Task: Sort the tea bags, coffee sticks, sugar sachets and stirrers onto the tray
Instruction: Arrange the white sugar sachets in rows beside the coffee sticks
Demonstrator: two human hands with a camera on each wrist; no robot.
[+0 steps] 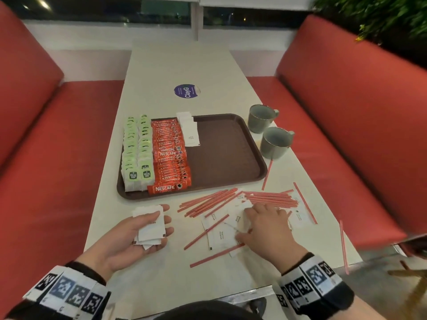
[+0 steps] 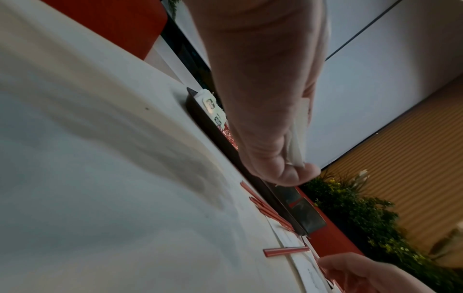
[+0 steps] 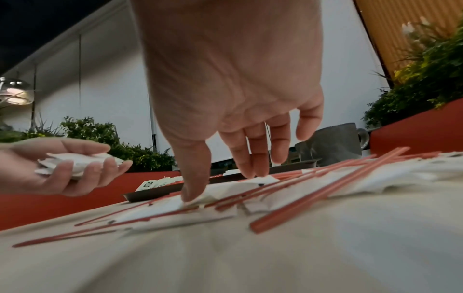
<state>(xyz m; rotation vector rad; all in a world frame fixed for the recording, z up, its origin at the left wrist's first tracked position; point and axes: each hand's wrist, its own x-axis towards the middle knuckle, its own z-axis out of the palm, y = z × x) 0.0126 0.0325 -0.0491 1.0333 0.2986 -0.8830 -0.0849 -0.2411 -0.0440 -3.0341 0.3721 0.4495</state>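
Left hand (image 1: 129, 236), palm up at the lower left of the head view, cradles a small stack of white sachets (image 1: 150, 227), its fingers curled loosely round them and the thumb lying across the top. Right hand (image 1: 265, 229), palm down at lower centre-right, has its fingers spread and reaching down; the thumb and fingertips (image 3: 192, 196) press on a loose sachet (image 3: 225, 190) lying on the desk (image 1: 161, 269). Whether it is pinched or only touched, I cannot tell.

More sachets (image 1: 219, 236) lie scattered under and around that hand, mixed with red stirrers (image 1: 208, 202) that cross over them. Most stirrers sit in two loose bundles just below the tray's near edge; several lie alone towards the right edge of the desk.

A brown tray (image 1: 226, 153) sits in the middle of the frame. Along its left side run two columns of green-labelled tea bags (image 1: 137, 153), overlapping like tiles. Just right of them is a column of orange coffee sticks (image 1: 169, 155), also overlapping. Beside those, at the tray's upper part, a short row of sachets (image 1: 188, 128) is laid out. The right part of the tray shows bare brown surface.

Two grey mugs (image 1: 268, 132) stand on the desk just right of the tray. A round purple sticker (image 1: 186, 91) is on the desk above it. Red benches (image 1: 346, 116) flank the desk on both sides.
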